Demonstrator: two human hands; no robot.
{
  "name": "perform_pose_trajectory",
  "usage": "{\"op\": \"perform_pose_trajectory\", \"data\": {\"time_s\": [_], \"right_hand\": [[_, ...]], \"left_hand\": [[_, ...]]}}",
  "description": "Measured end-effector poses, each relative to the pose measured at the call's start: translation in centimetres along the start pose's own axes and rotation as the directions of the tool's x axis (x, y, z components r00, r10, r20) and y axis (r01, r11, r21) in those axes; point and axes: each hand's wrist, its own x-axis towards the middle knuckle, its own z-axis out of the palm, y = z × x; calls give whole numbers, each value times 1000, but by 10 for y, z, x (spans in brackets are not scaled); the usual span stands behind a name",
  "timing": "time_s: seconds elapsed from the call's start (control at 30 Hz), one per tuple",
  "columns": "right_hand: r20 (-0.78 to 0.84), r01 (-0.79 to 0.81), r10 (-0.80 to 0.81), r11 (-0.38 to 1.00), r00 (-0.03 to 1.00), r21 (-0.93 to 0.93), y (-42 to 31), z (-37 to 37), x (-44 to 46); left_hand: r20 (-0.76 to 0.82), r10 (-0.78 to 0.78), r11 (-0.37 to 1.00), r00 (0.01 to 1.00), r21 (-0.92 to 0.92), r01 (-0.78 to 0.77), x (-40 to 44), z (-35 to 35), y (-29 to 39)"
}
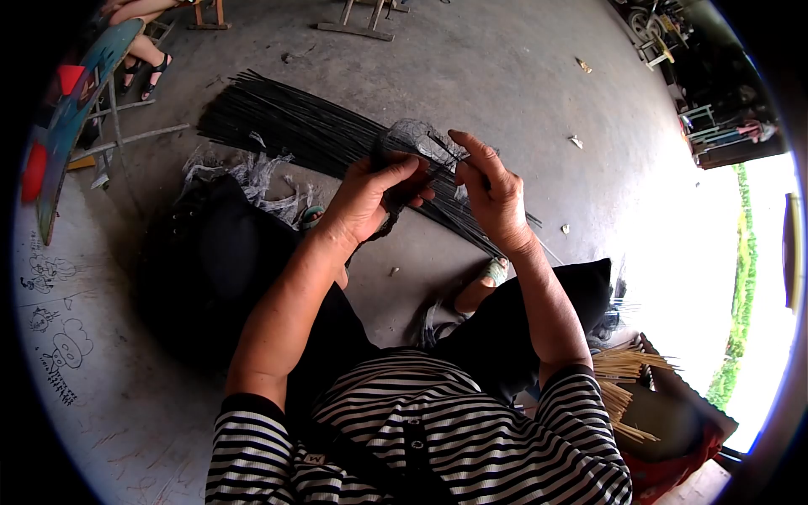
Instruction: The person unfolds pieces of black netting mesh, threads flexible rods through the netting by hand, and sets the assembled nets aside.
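Observation:
In front of my knees, my left hand (379, 195) is closed round a dark, tangled bundle of strands (390, 158), part of which hangs below the palm. My right hand (495, 192) is just to the right, its index finger stretched out and its other fingers curled in. A thin black strand (441, 145) runs between the two hands and ends at the right fingers. Beyond the hands is a pale, filmy clump of netting (412, 133). A large bundle of long black strips (286, 122) lies on the floor behind and beneath both hands.
Shredded grey netting (252, 178) lies left of my knees. A blue-green board (84, 118) leans at far left near a seated person's legs (147, 55). A wooden stand (358, 25) is at the back. Pale sticks (623, 370) lie in a container at lower right, near a bright doorway.

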Motion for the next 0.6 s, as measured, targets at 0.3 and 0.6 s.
{"op": "perform_pose_trajectory", "data": {"time_s": [0.3, 0.6], "right_hand": [[-24, -45, 44, 998, 999, -43, 3, -5, -1], [89, 111, -99, 985, 991, -132, -2, 1, -7]], "left_hand": [[101, 45, 935, 994, 347, -78, -2, 3, -8], [139, 70, 968, 988, 231, -101, 5, -4, -16]]}}
